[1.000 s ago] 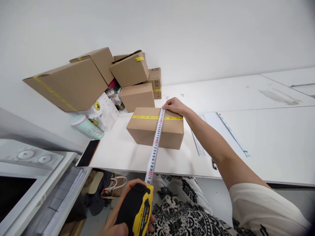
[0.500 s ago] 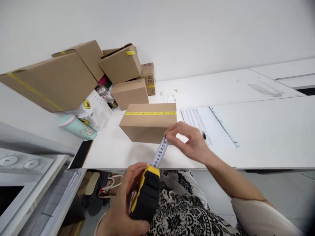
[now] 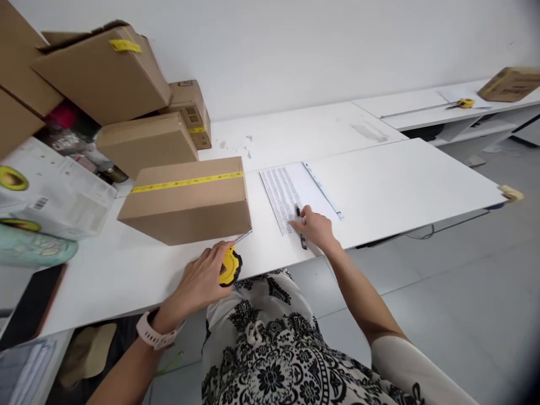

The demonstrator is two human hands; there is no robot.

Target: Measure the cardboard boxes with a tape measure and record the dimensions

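Two hands are in view, well apart. The left hand [image 3: 202,278], a pale watch [image 3: 152,335] on its wrist, is closed over the tape measure [image 3: 230,266], which rests on the white desk [image 3: 405,180] near its front edge. The right hand [image 3: 315,228] lies on the printed sheet [image 3: 283,191] with its fingertips on the pen [image 3: 302,242]; whether they pinch it I cannot tell. There are two tape measures. The one under the left hand has a yellow case with black trim, and a short bit of silvery blade [image 3: 244,236] pokes out toward the lower corner of the near box [image 3: 188,199]. The second tape measure [image 3: 464,103], also yellow, lies on the far desk [image 3: 405,112] at the right. Five whole cardboard boxes can be counted: the near box, shut with one yellow strip along its top; a plain box [image 3: 145,143] just behind it; a small printed box [image 3: 190,109] by the wall; a big tilted box [image 3: 101,76] with a yellow tab on top of those; and a far box [image 3: 511,83] on the far desk. More brown cardboard is cut off at the left edge, so its count is unclear. There is one pen, dark and slim, one sheet, one white carton [image 3: 50,194] with avocado prints, one mint bottle [image 3: 36,247] on its side, and one dark phone [image 3: 29,306].
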